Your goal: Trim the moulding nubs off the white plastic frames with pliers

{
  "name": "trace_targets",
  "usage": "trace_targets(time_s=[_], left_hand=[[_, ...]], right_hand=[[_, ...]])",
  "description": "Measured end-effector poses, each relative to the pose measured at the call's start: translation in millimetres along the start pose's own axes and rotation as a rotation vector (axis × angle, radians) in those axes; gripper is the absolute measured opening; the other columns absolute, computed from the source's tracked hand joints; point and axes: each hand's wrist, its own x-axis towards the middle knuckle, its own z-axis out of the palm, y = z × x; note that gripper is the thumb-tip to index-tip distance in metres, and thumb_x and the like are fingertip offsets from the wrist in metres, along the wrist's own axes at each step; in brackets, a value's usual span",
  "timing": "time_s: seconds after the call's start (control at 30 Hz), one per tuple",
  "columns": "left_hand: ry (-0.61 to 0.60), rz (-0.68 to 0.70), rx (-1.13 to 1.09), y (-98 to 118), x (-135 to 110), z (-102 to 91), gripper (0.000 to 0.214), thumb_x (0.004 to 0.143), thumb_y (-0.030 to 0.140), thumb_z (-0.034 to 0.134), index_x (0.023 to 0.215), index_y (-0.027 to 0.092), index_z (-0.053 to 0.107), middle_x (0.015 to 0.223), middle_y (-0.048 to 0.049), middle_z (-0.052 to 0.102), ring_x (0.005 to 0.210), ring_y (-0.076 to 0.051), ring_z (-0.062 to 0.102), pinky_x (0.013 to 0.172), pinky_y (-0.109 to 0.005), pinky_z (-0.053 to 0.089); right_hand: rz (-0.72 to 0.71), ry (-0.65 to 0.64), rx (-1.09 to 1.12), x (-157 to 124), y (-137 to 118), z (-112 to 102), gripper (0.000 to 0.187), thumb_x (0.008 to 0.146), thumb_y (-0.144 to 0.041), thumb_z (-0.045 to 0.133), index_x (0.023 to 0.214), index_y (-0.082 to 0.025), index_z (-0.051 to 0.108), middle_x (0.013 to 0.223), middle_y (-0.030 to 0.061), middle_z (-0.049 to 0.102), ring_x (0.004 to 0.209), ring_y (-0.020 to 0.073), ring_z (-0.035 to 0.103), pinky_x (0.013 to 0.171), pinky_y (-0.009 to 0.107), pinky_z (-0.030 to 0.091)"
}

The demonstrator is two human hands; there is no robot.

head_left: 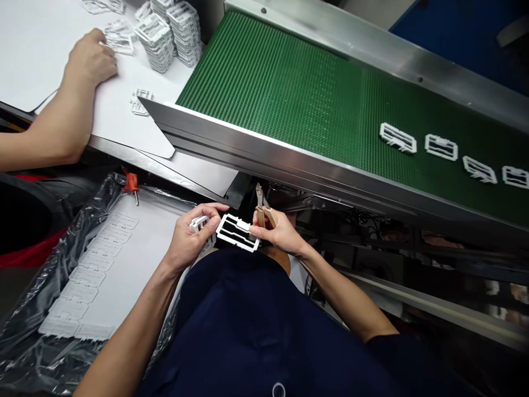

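Observation:
My left hand point(188, 237) grips a white plastic rectangular frame point(237, 232) by its edge, with a smaller white plastic piece point(199, 223) against the fingers. My right hand point(281, 229) is shut on tan-handled side cutters point(264, 216), whose metal jaws point(259, 196) point away from me. Its fingertips touch the frame's right end. Both hands are low, just in front of my dark blue top point(243, 309).
A green conveyor belt point(268, 82) with a steel side rail point(264, 160) runs overhead, carrying several white frames point(441, 147). A co-worker's hand point(91, 60) rests on a white sheet near stacked white parts point(185, 33). Pale parts lie on a sheet over clear plastic point(91, 275).

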Motion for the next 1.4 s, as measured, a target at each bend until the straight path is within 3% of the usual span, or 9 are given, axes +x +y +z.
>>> trace_targets(time_s=[0.1,0.2,0.33,0.43,0.57,0.8,1.07,1.4], left_hand=[[-0.139,0.002,-0.031,3.6,-1.7,-3.4,0.014,0.085,0.026,0.061,0.078,0.016,0.057,0.095,-0.0056,0.063,0.082,-0.017,0.057,0.07,-0.027,0.044],[-0.296,-0.047,0.072,6.4,-7.9,-8.1,0.014,0.087,0.027,0.058,0.079,0.016,0.057,0.09,-0.0043,0.062,0.079,-0.016,0.056,0.069,-0.026,0.042],[-0.431,-0.087,0.212,8.4,-20.7,-9.5,0.017,0.09,0.029,0.052,0.082,0.015,0.059,0.087,-0.0042,0.061,0.077,-0.016,0.055,0.071,-0.027,0.041],[-0.438,-0.084,0.297,11.4,-26.5,-7.7,0.018,0.091,0.028,0.05,0.082,0.015,0.059,0.086,-0.0041,0.061,0.078,-0.016,0.055,0.073,-0.027,0.041],[-0.453,-0.057,0.404,16.7,-26.4,-6.2,0.016,0.091,0.026,0.049,0.082,0.016,0.058,0.084,-0.0029,0.06,0.078,-0.016,0.055,0.071,-0.027,0.04],[-0.483,-0.052,0.52,23.9,-26.2,-7.3,0.016,0.09,0.025,0.046,0.082,0.016,0.058,0.078,-0.0002,0.058,0.071,-0.015,0.052,0.065,-0.026,0.038],[-0.49,-0.02,0.565,30.4,-24.3,-5.0,0.016,0.09,0.023,0.046,0.08,0.017,0.057,0.072,0.002,0.055,0.065,-0.013,0.048,0.06,-0.024,0.035],[-0.495,0.013,0.575,31.1,-23.1,-6.3,0.016,0.089,0.022,0.046,0.08,0.018,0.058,0.071,0.0018,0.056,0.063,-0.013,0.049,0.059,-0.024,0.035]], right_hand=[[0.056,-0.075,0.062,-6.4,18.2,13.0,0.035,0.071,-0.042,0.07,0.079,-0.016,0.048,0.069,-0.0037,0.046,0.063,0.0097,0.043,0.061,0.024,0.037],[0.09,-0.139,0.057,-18.0,34.7,28.9,0.033,0.076,-0.044,0.065,0.081,-0.016,0.049,0.07,-0.0033,0.045,0.065,0.0098,0.043,0.063,0.024,0.037],[0.157,-0.174,-0.142,-34.7,38.6,33.9,0.027,0.082,-0.043,0.058,0.086,-0.017,0.052,0.079,-0.0009,0.053,0.071,0.0113,0.048,0.067,0.025,0.039],[0.172,-0.181,-0.426,-44.3,24.4,18.9,0.027,0.085,-0.04,0.055,0.101,-0.019,0.053,0.093,0.001,0.06,0.08,0.0141,0.054,0.073,0.028,0.041],[0.062,-0.238,-0.814,-51.7,-6.4,-6.8,0.037,0.08,-0.031,0.057,0.115,-0.02,0.051,0.105,0.0045,0.06,0.092,0.018,0.054,0.082,0.031,0.04],[0.023,-0.322,-1.262,-44.4,-50.6,-11.2,0.044,0.078,-0.036,0.052,0.118,-0.018,0.054,0.093,0.0066,0.059,0.086,0.0222,0.054,0.076,0.034,0.038],[-0.023,-0.448,-1.398,-32.2,-66.9,-6.8,0.042,0.077,-0.037,0.052,0.114,-0.017,0.057,0.09,0.0077,0.059,0.081,0.0223,0.054,0.073,0.034,0.037],[-0.004,-0.472,-1.409,-26.7,-78.1,-5.1,0.041,0.078,-0.036,0.054,0.114,-0.018,0.058,0.09,0.0096,0.059,0.085,0.0248,0.055,0.075,0.036,0.038]])
